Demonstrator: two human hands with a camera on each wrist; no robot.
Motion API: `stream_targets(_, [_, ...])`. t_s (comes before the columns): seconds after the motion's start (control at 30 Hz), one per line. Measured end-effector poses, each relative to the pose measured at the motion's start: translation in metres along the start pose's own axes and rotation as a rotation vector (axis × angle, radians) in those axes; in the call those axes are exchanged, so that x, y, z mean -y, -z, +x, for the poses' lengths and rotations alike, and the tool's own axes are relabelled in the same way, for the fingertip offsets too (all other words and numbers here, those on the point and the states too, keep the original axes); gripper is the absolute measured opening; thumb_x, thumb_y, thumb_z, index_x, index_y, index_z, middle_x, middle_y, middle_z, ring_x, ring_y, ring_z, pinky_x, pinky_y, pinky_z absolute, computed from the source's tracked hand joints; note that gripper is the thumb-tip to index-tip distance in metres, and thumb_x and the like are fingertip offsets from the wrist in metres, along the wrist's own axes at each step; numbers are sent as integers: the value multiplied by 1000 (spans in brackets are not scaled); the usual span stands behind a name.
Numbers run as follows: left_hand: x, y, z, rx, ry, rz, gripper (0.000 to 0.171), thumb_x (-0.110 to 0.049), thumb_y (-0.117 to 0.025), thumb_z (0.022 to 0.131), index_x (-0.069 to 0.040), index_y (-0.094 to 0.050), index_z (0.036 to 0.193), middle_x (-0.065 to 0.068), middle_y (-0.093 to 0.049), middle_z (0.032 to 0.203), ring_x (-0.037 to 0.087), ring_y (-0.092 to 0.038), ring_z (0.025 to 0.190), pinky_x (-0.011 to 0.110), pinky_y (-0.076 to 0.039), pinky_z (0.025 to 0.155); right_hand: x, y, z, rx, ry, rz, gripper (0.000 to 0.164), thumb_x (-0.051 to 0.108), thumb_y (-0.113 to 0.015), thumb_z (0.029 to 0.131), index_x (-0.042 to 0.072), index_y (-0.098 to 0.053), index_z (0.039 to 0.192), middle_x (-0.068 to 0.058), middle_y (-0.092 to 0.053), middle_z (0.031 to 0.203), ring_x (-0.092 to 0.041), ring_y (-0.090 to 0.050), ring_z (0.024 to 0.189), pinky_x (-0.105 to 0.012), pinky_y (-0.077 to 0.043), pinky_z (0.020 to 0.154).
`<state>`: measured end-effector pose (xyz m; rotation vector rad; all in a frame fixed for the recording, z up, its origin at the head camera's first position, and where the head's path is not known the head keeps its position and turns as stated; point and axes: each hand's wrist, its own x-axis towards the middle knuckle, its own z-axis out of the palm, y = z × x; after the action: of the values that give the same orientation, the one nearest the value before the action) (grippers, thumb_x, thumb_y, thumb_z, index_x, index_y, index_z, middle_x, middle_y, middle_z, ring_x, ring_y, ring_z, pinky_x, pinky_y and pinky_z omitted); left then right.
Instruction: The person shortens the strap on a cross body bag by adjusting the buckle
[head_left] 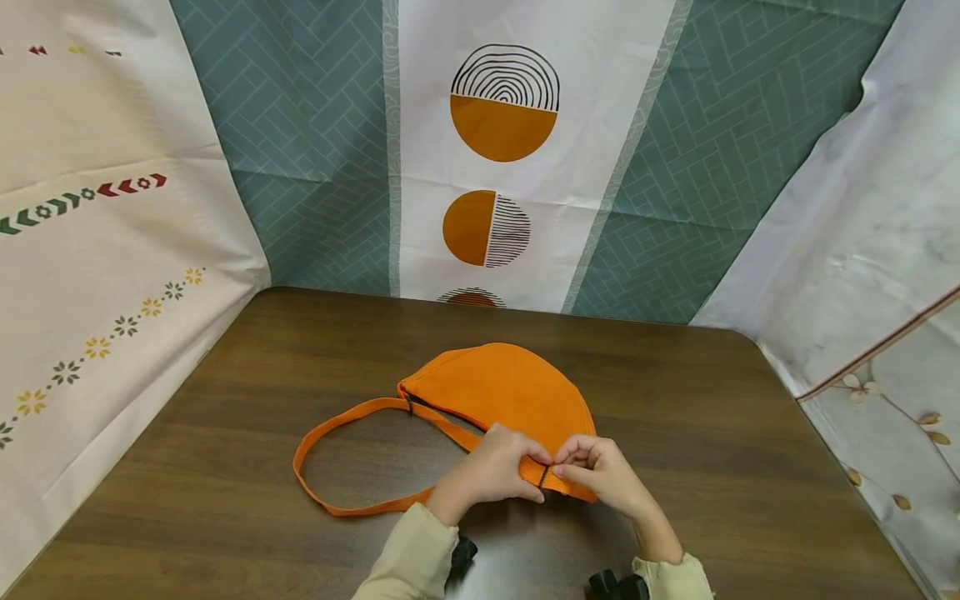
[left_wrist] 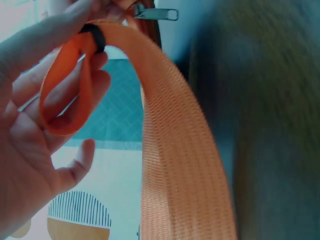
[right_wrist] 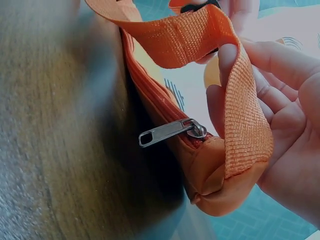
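Note:
An orange half-moon bag [head_left: 502, 387] lies on the table with its curved side away from me. Its orange webbing strap [head_left: 298, 462] makes a wide loop to the left. At the bag's near right corner, my left hand [head_left: 491, 467] pinches the strap beside a black slider buckle [left_wrist: 95, 37], where the webbing forms a small loop. My right hand [head_left: 600, 475] pinches the strap on the other side of that buckle, fingertips close to the left hand's. In the right wrist view, a metal zipper pull [right_wrist: 162, 133] hangs from the bag's zipper near the strap's sewn end.
The brown wooden table [head_left: 225, 500] extends around the bag. A teal and white patterned cloth [head_left: 315, 167] hangs behind its far edge, with white patterned cloths at both sides. Black wrist devices [head_left: 617, 586] show at the beige sleeves.

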<state>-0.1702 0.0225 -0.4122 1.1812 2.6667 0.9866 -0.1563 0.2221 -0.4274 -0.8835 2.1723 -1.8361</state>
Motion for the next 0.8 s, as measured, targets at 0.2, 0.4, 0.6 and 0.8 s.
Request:
stream_targets(0.2, [-2, -2, 0, -101, -62, 49, 34, -31, -80, 62, -14, -73, 91, -10, -67, 85, -1, -55, 73, 20, -30, 71, -1, -3, 2, -32, 18, -23, 7, -16, -55, 79, -9, -56, 81, -21, -60, 74, -9, -60, 67, -21, -49, 58])
stream_targets(0.4, [-2, -4, 0, -150, -94, -50, 34, -24, -80, 63, -6, -72, 92, -1, -68, 85, -2, -55, 65, 9, -37, 62, 3, -3, 2, -73, 18, -111, 4, -9, -59, 80, -5, -59, 82, -16, -62, 73, -9, -58, 64, -23, -49, 57])
stream_targets(0.6, [0, -6, 0, -164, -64, -132, 38, -21, -78, 65, -2, -70, 97, 7, -66, 91, -3, -49, 55, 8, -35, 50, 6, 4, -6, -74, -22, -172, 14, 1, -62, 82, -4, -63, 95, -16, -63, 88, -15, -61, 75, -26, -50, 64])
stream_targets(0.8, [1, -5, -1, -183, -48, -148, 38, -20, -78, 65, 0, -69, 96, 8, -66, 93, 3, -59, 69, 8, -40, 57, 1, 13, -15, -73, -32, -297, 17, 3, -58, 85, -3, -64, 100, -15, -60, 102, -15, -52, 98, -23, -44, 79])
